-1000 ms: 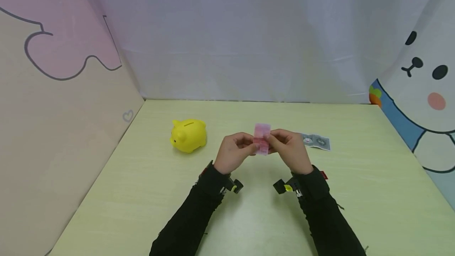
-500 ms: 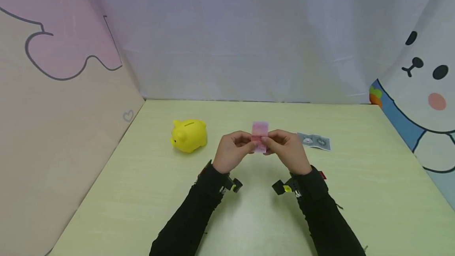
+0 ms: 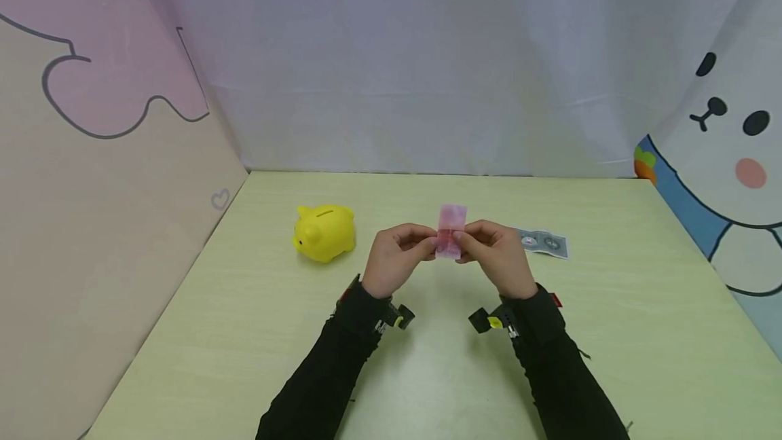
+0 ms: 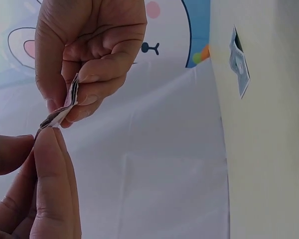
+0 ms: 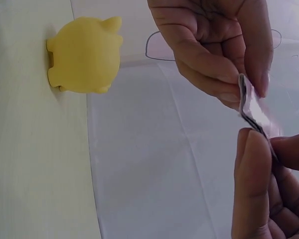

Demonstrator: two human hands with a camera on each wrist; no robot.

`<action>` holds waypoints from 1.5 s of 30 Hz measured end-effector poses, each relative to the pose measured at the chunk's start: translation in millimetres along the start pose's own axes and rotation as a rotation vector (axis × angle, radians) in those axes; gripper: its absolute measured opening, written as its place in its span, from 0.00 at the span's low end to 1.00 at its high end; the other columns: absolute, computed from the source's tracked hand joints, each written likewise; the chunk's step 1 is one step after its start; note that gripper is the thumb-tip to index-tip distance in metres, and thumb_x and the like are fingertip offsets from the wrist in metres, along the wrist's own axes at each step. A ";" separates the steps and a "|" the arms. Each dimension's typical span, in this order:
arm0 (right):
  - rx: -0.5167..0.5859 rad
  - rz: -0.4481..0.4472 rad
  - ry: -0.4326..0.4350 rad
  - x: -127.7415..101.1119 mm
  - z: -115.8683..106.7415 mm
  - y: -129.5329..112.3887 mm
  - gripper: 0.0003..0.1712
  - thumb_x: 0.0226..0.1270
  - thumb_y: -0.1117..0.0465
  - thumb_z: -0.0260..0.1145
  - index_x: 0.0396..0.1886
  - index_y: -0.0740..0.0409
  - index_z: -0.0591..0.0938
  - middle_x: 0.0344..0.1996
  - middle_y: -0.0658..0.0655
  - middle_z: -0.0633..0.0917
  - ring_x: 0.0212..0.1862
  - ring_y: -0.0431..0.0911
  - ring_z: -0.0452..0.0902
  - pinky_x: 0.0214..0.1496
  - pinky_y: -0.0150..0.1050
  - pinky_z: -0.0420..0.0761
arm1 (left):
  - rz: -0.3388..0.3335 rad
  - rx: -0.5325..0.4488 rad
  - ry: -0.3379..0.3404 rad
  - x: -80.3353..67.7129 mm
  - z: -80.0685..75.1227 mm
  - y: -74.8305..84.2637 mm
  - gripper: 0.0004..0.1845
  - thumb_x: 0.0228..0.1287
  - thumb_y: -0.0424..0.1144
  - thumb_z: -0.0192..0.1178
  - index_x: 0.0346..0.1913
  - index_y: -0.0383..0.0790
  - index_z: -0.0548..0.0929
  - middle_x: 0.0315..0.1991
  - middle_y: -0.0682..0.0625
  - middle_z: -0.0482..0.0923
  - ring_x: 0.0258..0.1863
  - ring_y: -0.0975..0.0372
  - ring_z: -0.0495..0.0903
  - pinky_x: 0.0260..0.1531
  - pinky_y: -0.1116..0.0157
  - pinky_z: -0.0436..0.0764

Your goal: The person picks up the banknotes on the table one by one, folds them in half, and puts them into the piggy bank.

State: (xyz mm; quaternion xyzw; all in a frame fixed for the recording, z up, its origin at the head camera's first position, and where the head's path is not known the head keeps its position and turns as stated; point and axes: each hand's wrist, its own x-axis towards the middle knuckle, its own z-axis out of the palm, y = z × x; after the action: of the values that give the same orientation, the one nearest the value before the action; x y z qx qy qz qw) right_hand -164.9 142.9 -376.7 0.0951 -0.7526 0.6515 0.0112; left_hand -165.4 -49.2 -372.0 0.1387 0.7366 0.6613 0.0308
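Both hands, left [image 3: 397, 260] and right [image 3: 497, 257], pinch a folded pink banknote [image 3: 451, 233] above the table [image 3: 244, 331]; such light fingertip grips could let it slip or spring open.

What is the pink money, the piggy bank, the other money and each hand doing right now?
Pink banknote: folded, held up off the table, pinched from both sides.
Left hand: grip pinching the pink banknote's left edge.
Right hand: grip pinching its right edge.
Yellow piggy bank: standing upright on the table, untouched, slot on top.
Grey-blue banknote: lying on the table, untouched.
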 end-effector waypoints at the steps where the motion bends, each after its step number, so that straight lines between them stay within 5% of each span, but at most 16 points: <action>1: 0.001 0.003 0.002 0.0 0.2 -0.1 0.16 0.69 0.61 0.65 0.43 0.74 0.82 0.30 0.44 0.86 0.29 0.40 0.84 0.37 0.34 0.86 | -0.002 -0.005 -0.001 -0.3 0.0 0.5 0.11 0.66 0.34 0.63 0.47 0.33 0.86 0.43 0.39 0.85 0.37 0.60 0.86 0.43 0.64 0.86; 19: 0.037 -0.015 -0.009 -0.5 1.1 0.1 0.16 0.69 0.62 0.64 0.43 0.75 0.82 0.30 0.42 0.86 0.31 0.39 0.84 0.37 0.34 0.86 | 0.030 -0.016 -0.019 -3.1 1.7 2.2 0.10 0.65 0.32 0.64 0.46 0.32 0.86 0.44 0.38 0.85 0.37 0.59 0.86 0.43 0.63 0.86; 30: 0.037 -0.031 -0.008 -0.5 3.6 0.8 0.15 0.69 0.63 0.65 0.43 0.75 0.82 0.30 0.42 0.86 0.31 0.38 0.84 0.38 0.34 0.86 | 0.032 0.066 0.010 -3.3 4.9 2.4 0.09 0.64 0.35 0.66 0.45 0.37 0.86 0.43 0.43 0.86 0.38 0.60 0.84 0.41 0.67 0.84; 45: 0.046 -0.071 -0.017 -0.9 4.4 1.9 0.14 0.70 0.65 0.63 0.46 0.75 0.82 0.31 0.41 0.86 0.32 0.38 0.84 0.38 0.35 0.87 | -0.004 0.029 -0.053 -1.4 5.6 -1.0 0.12 0.64 0.37 0.65 0.48 0.36 0.85 0.46 0.42 0.85 0.41 0.61 0.85 0.44 0.66 0.83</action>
State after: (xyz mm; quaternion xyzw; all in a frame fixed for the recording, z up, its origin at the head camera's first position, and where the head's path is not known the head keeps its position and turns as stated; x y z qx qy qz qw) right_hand -163.9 139.0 -379.4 0.1273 -0.7336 0.6671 0.0257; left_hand -162.9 -44.2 -373.9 0.1551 0.7453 0.6465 0.0494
